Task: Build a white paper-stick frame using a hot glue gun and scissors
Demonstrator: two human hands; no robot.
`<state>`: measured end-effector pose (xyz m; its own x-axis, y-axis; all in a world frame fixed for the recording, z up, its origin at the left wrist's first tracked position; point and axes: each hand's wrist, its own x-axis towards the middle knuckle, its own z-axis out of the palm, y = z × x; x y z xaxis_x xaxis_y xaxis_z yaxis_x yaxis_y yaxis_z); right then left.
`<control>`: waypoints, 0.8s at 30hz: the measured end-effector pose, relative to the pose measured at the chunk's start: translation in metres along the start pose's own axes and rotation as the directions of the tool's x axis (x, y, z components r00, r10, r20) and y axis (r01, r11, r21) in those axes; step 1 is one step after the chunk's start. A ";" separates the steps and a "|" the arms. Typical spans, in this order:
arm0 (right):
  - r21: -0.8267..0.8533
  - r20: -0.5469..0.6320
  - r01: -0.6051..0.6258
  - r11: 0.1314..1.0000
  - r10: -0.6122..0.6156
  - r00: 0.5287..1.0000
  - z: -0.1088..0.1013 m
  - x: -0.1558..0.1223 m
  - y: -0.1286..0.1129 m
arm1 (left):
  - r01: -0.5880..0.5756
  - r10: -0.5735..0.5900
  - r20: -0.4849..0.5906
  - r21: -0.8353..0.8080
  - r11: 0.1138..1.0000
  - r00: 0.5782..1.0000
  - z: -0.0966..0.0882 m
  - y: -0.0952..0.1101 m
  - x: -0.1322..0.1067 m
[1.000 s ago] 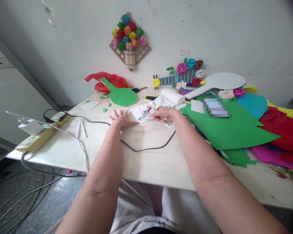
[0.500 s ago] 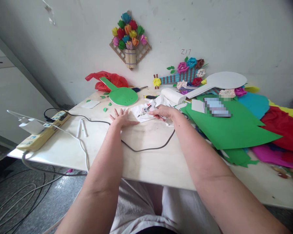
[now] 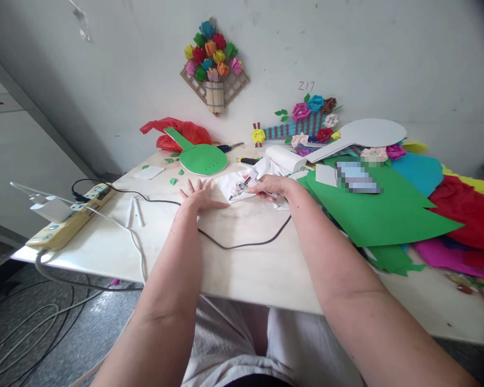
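Note:
In my right hand (image 3: 269, 186) is a glue gun (image 3: 240, 186), white with a colourful print. My fingers wrap round its handle, and the nozzle points left and down at a small white paper piece (image 3: 224, 188). A black cord (image 3: 250, 245) loops from the gun's side across the table and under my left arm. My left hand (image 3: 199, 196) lies flat with fingers spread, its thumb reaching to the paper's near left edge. Whether the nozzle touches the paper I cannot tell. Two white glue sticks (image 3: 139, 212) lie to the left.
A green paddle-shaped board (image 3: 204, 159) lies behind my left hand, near a red plastic bag (image 3: 181, 131). On the left stands a power strip (image 3: 60, 228) with plugs. A white paper roll (image 3: 285, 159), green sheets (image 3: 379, 220) and a blurred phone (image 3: 357, 177) are at right.
The glue gun's nozzle has tipped slightly down and towards me, near the paper's near edge. My left hand stays spread in nearly the same spot.

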<state>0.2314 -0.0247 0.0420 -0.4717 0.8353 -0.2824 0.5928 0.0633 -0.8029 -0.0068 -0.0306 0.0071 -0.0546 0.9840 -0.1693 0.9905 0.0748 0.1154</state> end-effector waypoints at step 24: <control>0.010 0.004 0.011 1.000 -0.011 1.000 0.002 0.003 0.001 | -0.010 0.011 0.021 -0.011 1.000 1.000 -0.004 0.002 -0.005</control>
<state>0.2290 -0.0234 0.0391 -0.4805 0.8325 -0.2758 0.5812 0.0668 -0.8110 -0.0052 -0.0343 0.0123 -0.0414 0.9811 -0.1890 0.9895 0.0665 0.1283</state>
